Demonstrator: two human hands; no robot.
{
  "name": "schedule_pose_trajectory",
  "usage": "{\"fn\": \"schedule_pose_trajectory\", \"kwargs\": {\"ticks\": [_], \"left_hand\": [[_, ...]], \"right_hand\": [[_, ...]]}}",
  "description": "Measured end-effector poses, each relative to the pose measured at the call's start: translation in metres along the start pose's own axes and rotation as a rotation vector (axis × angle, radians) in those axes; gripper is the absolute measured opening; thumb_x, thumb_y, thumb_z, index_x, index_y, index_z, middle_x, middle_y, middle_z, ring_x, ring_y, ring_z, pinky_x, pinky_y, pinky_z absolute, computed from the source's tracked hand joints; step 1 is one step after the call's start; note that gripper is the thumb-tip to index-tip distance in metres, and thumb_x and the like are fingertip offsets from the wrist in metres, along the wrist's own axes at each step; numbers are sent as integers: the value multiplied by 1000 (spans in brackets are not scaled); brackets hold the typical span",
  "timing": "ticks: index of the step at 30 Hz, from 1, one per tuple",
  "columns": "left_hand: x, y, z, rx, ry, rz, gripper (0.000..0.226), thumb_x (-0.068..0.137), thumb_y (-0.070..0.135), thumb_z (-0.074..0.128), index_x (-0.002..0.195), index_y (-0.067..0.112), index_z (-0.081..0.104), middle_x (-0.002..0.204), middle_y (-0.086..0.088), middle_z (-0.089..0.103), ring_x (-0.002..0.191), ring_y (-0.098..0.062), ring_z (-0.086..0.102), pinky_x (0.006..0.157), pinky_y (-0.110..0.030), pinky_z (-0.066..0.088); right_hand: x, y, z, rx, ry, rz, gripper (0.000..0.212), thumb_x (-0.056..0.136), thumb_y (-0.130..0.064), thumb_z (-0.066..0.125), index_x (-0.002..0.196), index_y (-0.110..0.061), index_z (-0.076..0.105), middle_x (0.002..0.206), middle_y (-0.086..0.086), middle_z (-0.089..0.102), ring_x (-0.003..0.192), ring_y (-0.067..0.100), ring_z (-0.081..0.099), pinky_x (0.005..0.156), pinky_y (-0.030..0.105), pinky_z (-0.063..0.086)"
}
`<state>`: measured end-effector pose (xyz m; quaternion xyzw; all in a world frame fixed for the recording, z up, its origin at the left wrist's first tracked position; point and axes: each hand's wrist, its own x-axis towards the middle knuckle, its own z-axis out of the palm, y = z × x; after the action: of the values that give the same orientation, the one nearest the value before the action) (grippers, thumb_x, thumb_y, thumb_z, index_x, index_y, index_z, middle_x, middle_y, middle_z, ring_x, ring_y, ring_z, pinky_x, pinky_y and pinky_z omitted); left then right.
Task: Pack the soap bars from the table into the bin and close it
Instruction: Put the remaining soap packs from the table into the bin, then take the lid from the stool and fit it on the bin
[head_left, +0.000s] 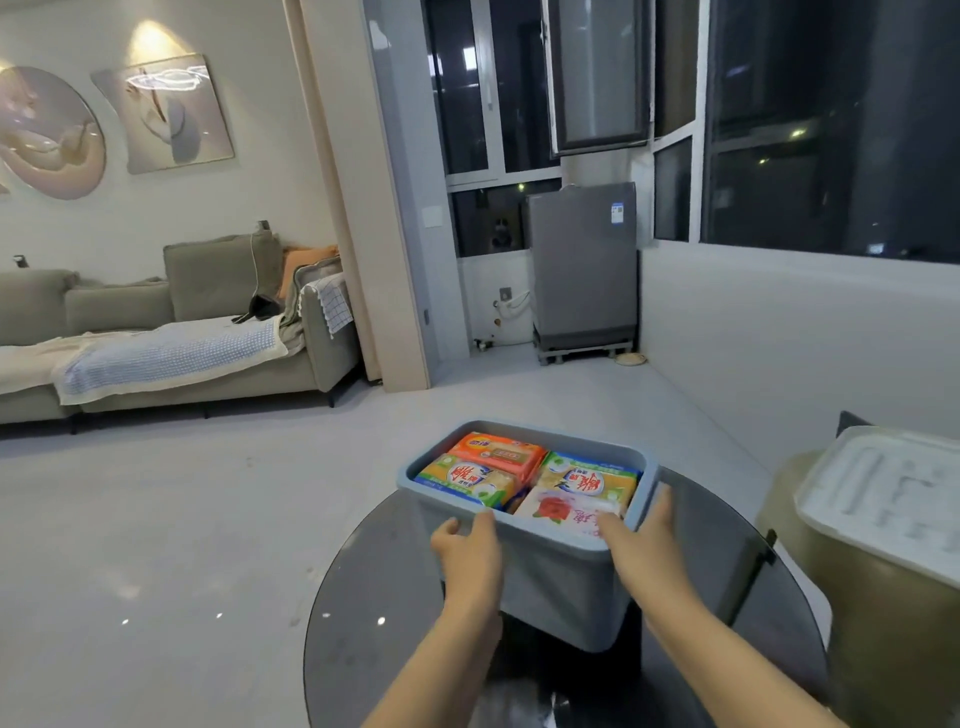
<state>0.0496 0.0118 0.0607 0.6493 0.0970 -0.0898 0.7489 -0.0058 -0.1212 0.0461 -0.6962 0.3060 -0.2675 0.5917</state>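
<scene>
Your soap bars (524, 480) already fill the bin (550, 577) on the worktop (363, 613). Your left hand (467, 551) and right hand (641, 540) grasp its near rim; no lid is on it yet.

Blue-grey bin (558, 577), orange, yellow-green and pink-rose soap bars (498, 452), dark glass table (374, 623)

Both forearms reach forward, bare. The left hand (470, 545) grips the bin's (561, 582) near rim, fingers curled over it. The right hand (636, 535) grips the rim's near right corner.
</scene>
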Motion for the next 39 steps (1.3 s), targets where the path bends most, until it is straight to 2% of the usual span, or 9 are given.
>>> {"fn": "schedule_pose_trajectory", "kwargs": {"ticks": [5, 10, 13, 15, 21, 24, 28, 32, 39], "left_hand": [[51, 20, -28, -217, 42, -36, 25, 94, 21, 54, 108, 1, 55, 102, -13, 65, 92, -24, 65, 73, -32, 52], [66, 26, -31, -226, 1, -43, 14, 89, 18, 63, 87, 7, 55, 87, -8, 67, 75, -19, 67, 55, -27, 55], [61, 18, -24, -265, -9, -12, 14, 90, 20, 62, 83, 10, 56, 85, -9, 67, 74, -19, 67, 46, -21, 57], [56, 12, -17, -304, -7, 7, 14, 91, 20, 61, 84, 8, 58, 86, -10, 67, 75, -20, 67, 46, -19, 57], [44, 2, 2, -385, 18, 67, 12, 92, 17, 58, 83, 9, 56, 84, -10, 66, 71, -19, 65, 47, -19, 57], [42, 1, 4, -378, 22, 60, 11, 92, 19, 58, 88, 9, 55, 85, -8, 66, 71, -18, 66, 48, -19, 57], [37, 2, 5, -421, -43, -2, 22, 92, 23, 58, 102, 4, 54, 85, -10, 65, 72, -20, 64, 49, -23, 58], [24, -7, 17, -353, -118, -74, 22, 90, 27, 61, 96, 7, 55, 89, -12, 65, 75, -21, 66, 63, -30, 54], [-18, -27, 76, -121, -378, -237, 21, 93, 30, 55, 89, 11, 61, 87, -7, 69, 74, -19, 68, 61, -28, 53]], "right_hand": [[10, 4, -4, -1, -82, -35, 70, 89, -14, 47, 148, -28, 11, 122, -7, 52, 109, 24, 57, 92, 43, 49], [39, 2, -15, 78, -133, -22, 63, 90, -12, 49, 145, -30, 24, 104, -5, 61, 83, 5, 60, 59, 20, 46], [65, -1, -22, 129, -173, 9, 64, 89, -12, 52, 145, -28, 27, 117, -1, 61, 91, 12, 62, 76, 30, 51], [81, -2, -26, 159, -215, 28, 62, 87, -12, 54, 144, -26, 31, 124, 4, 61, 97, 18, 64, 82, 35, 52], [111, -7, -27, 295, -266, 83, 56, 86, -13, 60, 139, -18, 42, 98, -1, 66, 82, 14, 65, 61, 27, 49], [114, -4, -26, 295, -223, 64, 52, 86, -18, 62, 136, -17, 46, 116, 7, 63, 95, 20, 64, 75, 35, 54], [97, 0, -32, 194, -137, -9, 44, 90, -30, 56, 131, -17, 52, 135, 5, 55, 119, 23, 54, 101, 45, 46], [78, 1, -43, 103, -129, -70, 43, 91, -32, 53, 132, -17, 51, 135, 4, 54, 120, 22, 53, 97, 38, 47], [63, 25, -88, -268, -48, -266, 36, 89, -28, 58, 123, -16, 58, 122, 3, 63, 105, 13, 56, 90, 29, 44]]}}
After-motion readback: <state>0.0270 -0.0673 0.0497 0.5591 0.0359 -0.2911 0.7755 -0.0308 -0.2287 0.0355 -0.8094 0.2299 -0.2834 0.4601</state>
